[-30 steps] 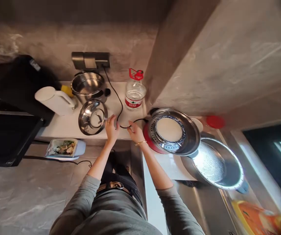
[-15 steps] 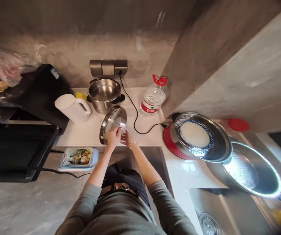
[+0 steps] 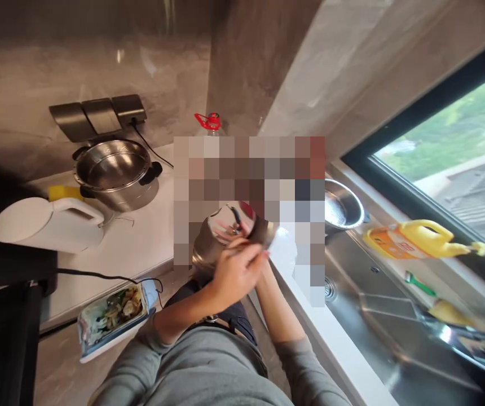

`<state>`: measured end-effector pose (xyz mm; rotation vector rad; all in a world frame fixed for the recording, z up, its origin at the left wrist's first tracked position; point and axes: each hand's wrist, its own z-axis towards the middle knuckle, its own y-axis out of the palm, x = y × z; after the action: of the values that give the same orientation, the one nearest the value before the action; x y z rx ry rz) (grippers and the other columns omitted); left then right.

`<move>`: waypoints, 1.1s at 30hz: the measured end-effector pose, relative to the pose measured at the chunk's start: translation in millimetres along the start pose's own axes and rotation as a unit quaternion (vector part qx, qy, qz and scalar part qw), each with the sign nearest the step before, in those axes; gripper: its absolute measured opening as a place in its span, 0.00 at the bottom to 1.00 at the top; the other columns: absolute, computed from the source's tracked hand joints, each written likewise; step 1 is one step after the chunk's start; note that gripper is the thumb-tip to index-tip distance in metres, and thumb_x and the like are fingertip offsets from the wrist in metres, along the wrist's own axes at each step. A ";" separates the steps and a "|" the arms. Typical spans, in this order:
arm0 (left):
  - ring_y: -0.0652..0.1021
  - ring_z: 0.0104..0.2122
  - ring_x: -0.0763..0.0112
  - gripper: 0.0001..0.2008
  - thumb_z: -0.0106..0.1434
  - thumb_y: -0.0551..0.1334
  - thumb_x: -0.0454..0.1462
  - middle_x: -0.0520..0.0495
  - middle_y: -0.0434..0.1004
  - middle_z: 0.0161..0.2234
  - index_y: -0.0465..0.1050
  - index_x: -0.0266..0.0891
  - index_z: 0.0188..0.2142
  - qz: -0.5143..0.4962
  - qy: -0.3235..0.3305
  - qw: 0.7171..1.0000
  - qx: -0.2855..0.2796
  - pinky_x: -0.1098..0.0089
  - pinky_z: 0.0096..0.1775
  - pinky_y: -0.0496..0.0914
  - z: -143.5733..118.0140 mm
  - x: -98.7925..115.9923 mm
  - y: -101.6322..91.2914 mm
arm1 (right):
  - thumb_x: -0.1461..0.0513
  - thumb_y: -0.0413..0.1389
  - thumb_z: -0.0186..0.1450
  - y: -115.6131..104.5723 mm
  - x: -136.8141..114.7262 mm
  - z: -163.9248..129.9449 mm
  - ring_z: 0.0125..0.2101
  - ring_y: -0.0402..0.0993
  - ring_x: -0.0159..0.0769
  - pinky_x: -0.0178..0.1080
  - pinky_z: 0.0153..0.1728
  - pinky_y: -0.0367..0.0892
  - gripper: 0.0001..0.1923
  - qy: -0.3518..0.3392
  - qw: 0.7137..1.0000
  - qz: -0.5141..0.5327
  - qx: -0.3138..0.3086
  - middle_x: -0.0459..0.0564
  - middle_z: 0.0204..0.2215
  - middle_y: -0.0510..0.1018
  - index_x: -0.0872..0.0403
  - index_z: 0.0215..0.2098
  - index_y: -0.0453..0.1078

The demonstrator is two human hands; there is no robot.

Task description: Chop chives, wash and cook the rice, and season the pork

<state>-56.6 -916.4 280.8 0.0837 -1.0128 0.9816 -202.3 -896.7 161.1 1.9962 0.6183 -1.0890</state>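
A shiny metal pot lid [image 3: 204,248] is tilted in front of my body, its surface reflecting my fingers. My left hand [image 3: 236,273] has its fingers bent over the lid's near side and appears to hold it. My right hand [image 3: 263,262] comes up against the left hand's fingertips near the lid's right edge. Most of its fingers are hidden, so its grip cannot be made out. At the back left of the counter stands a steel pot [image 3: 135,194] with a perforated steamer insert [image 3: 113,163]. A pixelated patch covers much of the area past the lid.
Left on the counter are a white kettle [image 3: 48,225] and a yellow object [image 3: 65,193]. Below sits a food-scrap tray [image 3: 115,316]. To the right are the sink [image 3: 378,316], a yellow oil jug [image 3: 415,239] lying tilted, and a metal pan [image 3: 344,206]. A red-handled bottle [image 3: 211,121] shows behind.
My view has swung right, bringing the window and the sink into sight. The lid has moved off the counter, rightward and closer to my body, and my hands have come together at it.
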 end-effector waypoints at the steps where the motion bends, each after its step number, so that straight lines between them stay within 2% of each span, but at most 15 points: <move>1: 0.77 0.32 0.68 0.16 0.71 0.55 0.40 0.47 0.75 0.25 0.74 0.42 0.27 -0.012 0.040 0.998 -0.039 0.70 0.37 0.72 2.3 10.1 16.7 | 0.37 0.57 0.55 -20.1 -3.0 -15.8 0.49 0.76 0.53 0.56 0.47 0.71 0.26 -0.013 0.999 0.030 0.003 0.53 0.44 0.80 0.49 0.23 0.63; 3: 0.78 0.35 0.67 0.15 0.70 0.55 0.39 0.46 0.76 0.26 0.76 0.41 0.30 -0.051 0.122 0.982 -0.135 0.69 0.39 0.73 2.8 32.4 54.0 | 0.36 0.58 0.55 -62.0 -7.8 -53.1 0.51 0.75 0.53 0.59 0.50 0.68 0.27 -0.075 0.993 0.061 0.061 0.51 0.48 0.79 0.49 0.22 0.64; 6: 0.79 0.36 0.65 0.12 0.69 0.58 0.40 0.44 0.78 0.30 0.78 0.40 0.34 -0.132 0.200 0.941 -0.239 0.67 0.42 0.73 -1.7 66.9 110.1 | 0.33 0.51 0.56 -120.1 -17.8 -122.4 0.53 0.74 0.54 0.61 0.51 0.67 0.29 -0.194 0.955 0.019 0.223 0.53 0.49 0.79 0.48 0.23 0.67; 7: 0.79 0.36 0.65 0.12 0.69 0.58 0.41 0.44 0.79 0.31 0.78 0.40 0.35 -0.169 0.202 0.929 -0.261 0.66 0.43 0.73 -2.5 77.0 127.3 | 0.33 0.48 0.58 -137.1 -23.1 -148.0 0.53 0.74 0.54 0.60 0.51 0.67 0.30 -0.227 0.932 -0.005 0.282 0.54 0.49 0.79 0.48 0.24 0.68; 9: 0.78 0.36 0.65 0.12 0.68 0.59 0.42 0.44 0.79 0.31 0.79 0.40 0.35 -0.262 0.163 0.906 -0.288 0.65 0.43 0.72 -0.6 93.2 160.3 | 0.33 0.46 0.59 -168.0 -37.4 -200.2 0.51 0.75 0.52 0.57 0.49 0.70 0.30 -0.268 0.881 -0.037 0.388 0.56 0.46 0.79 0.47 0.27 0.70; 12: 0.76 0.33 0.67 0.15 0.68 0.59 0.45 0.47 0.77 0.29 0.77 0.38 0.33 -0.416 0.002 0.857 -0.305 0.68 0.38 0.70 7.1 107.4 212.2 | 0.35 0.52 0.56 -209.7 -66.8 -272.9 0.41 0.78 0.46 0.49 0.41 0.73 0.26 -0.299 0.800 -0.021 0.520 0.53 0.34 0.79 0.48 0.28 0.67; 15: 0.76 0.32 0.69 0.18 0.64 0.62 0.50 0.49 0.75 0.27 0.74 0.37 0.30 -0.522 -0.215 0.767 -0.305 0.70 0.37 0.69 7.6 112.8 268.2 | 0.37 0.58 0.53 -248.9 -99.1 -324.8 0.31 0.75 0.37 0.42 0.34 0.72 0.27 -0.291 0.752 -0.004 0.592 0.46 0.27 0.75 0.49 0.28 0.62; 17: 0.77 0.32 0.70 0.18 0.63 0.63 0.51 0.50 0.76 0.28 0.74 0.37 0.33 -0.553 -0.375 0.688 -0.285 0.71 0.37 0.69 0.4 112.7 303.2 | 0.39 0.62 0.52 -273.3 -117.9 -342.7 0.28 0.73 0.33 0.38 0.31 0.69 0.26 -0.267 0.741 -0.015 0.616 0.44 0.27 0.75 0.50 0.29 0.62; 19: 0.78 0.31 0.71 0.16 0.64 0.63 0.49 0.49 0.77 0.28 0.74 0.37 0.35 -0.555 -0.496 0.614 -0.262 0.72 0.36 0.69 -10.1 109.9 333.2 | 0.43 0.65 0.50 -295.6 -131.6 -347.7 0.26 0.70 0.30 0.34 0.30 0.66 0.24 -0.243 0.736 -0.047 0.630 0.42 0.25 0.73 0.51 0.29 0.64; 21: 0.77 0.30 0.73 0.14 0.66 0.61 0.47 0.50 0.77 0.28 0.73 0.38 0.34 -0.553 -0.568 0.563 -0.234 0.73 0.35 0.69 -20.0 105.2 357.2 | 0.46 0.66 0.49 -315.1 -139.2 -343.8 0.25 0.68 0.28 0.33 0.30 0.63 0.23 -0.228 0.739 -0.089 0.628 0.40 0.23 0.71 0.53 0.27 0.66; 22: 0.77 0.29 0.74 0.14 0.67 0.60 0.46 0.50 0.76 0.27 0.72 0.38 0.33 -0.551 -0.588 0.549 -0.219 0.74 0.34 0.69 -23.9 102.5 366.9 | 0.46 0.67 0.48 -323.5 -140.8 -340.2 0.25 0.67 0.28 0.33 0.30 0.62 0.22 -0.227 0.742 -0.106 0.621 0.39 0.21 0.70 0.54 0.26 0.67; 26: 0.75 0.26 0.75 0.13 0.67 0.59 0.45 0.52 0.73 0.24 0.70 0.39 0.30 -0.537 -0.621 0.543 -0.177 0.75 0.33 0.69 -29.6 92.1 393.9 | 0.47 0.67 0.46 -347.1 -139.1 -325.3 0.24 0.65 0.27 0.33 0.31 0.62 0.22 -0.233 0.763 -0.129 0.589 0.39 0.20 0.70 0.55 0.25 0.70; 30: 0.75 0.26 0.76 0.14 0.69 0.56 0.43 0.51 0.73 0.25 0.71 0.38 0.31 -0.528 -0.628 0.545 -0.171 0.74 0.34 0.70 -26.7 86.5 408.2 | 0.44 0.67 0.44 -355.4 -137.7 -317.3 0.24 0.65 0.28 0.34 0.30 0.62 0.25 -0.240 0.768 -0.139 0.578 0.40 0.20 0.71 0.55 0.24 0.68; 32: 0.76 0.28 0.75 0.12 0.70 0.54 0.41 0.50 0.75 0.28 0.72 0.37 0.36 -0.507 -0.612 0.581 -0.174 0.73 0.37 0.72 -23.6 85.2 411.2 | 0.42 0.67 0.42 -356.0 -139.5 -314.6 0.24 0.66 0.28 0.34 0.29 0.62 0.28 -0.249 0.768 -0.147 0.571 0.41 0.21 0.70 0.54 0.24 0.67; 33: 0.78 0.30 0.73 0.11 0.69 0.55 0.39 0.48 0.76 0.31 0.73 0.37 0.40 -0.492 -0.589 0.617 -0.171 0.71 0.40 0.72 -21.1 84.4 411.4 | 0.41 0.67 0.41 -356.2 -141.5 -313.0 0.23 0.66 0.28 0.34 0.28 0.62 0.29 -0.251 0.768 -0.157 0.567 0.41 0.20 0.70 0.54 0.24 0.66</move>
<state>-325.9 -608.7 183.0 0.9721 -1.9858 -0.4964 -376.0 -441.9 249.7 2.3558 -0.1010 -2.5269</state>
